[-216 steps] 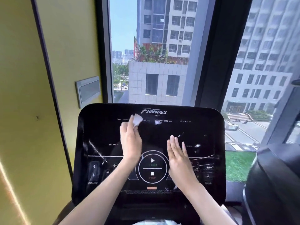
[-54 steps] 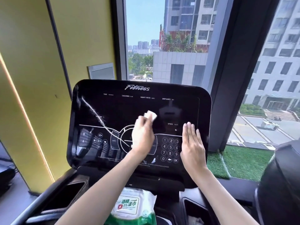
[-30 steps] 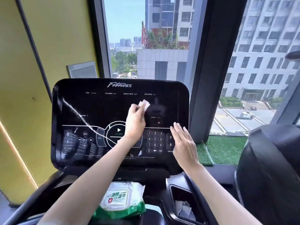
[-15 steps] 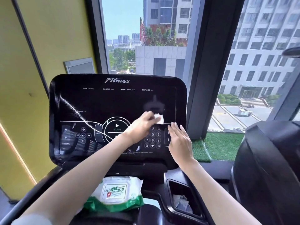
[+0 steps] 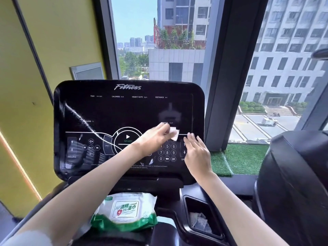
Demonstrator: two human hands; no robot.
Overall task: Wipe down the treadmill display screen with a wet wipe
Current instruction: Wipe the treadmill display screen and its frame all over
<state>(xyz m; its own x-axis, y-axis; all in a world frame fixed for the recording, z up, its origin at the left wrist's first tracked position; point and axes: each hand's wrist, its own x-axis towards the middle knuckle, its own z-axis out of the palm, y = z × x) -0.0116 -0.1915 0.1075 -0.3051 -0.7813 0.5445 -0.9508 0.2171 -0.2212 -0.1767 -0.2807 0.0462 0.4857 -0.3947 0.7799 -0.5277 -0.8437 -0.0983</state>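
Note:
The black treadmill display screen (image 5: 124, 110) stands upright in front of me, with printed labels along its top and a keypad at lower right. My left hand (image 5: 153, 139) reaches across it and pinches a small folded white wet wipe (image 5: 174, 133), pressed against the glass just above the keypad. My right hand (image 5: 196, 153) lies flat with fingers spread on the screen's lower right edge, just right of the wipe. A white streak of reflected light runs across the screen's left half.
A green and white pack of wet wipes (image 5: 126, 212) lies on the console below the screen. To its right a black cup holder (image 5: 202, 215) holds crumpled wipes. A yellow wall is on the left, a window behind, another dark machine (image 5: 292, 183) on the right.
My left hand has carried the wipe from the screen's upper middle down and right to just above the keypad. My right hand stays on the lower right edge.

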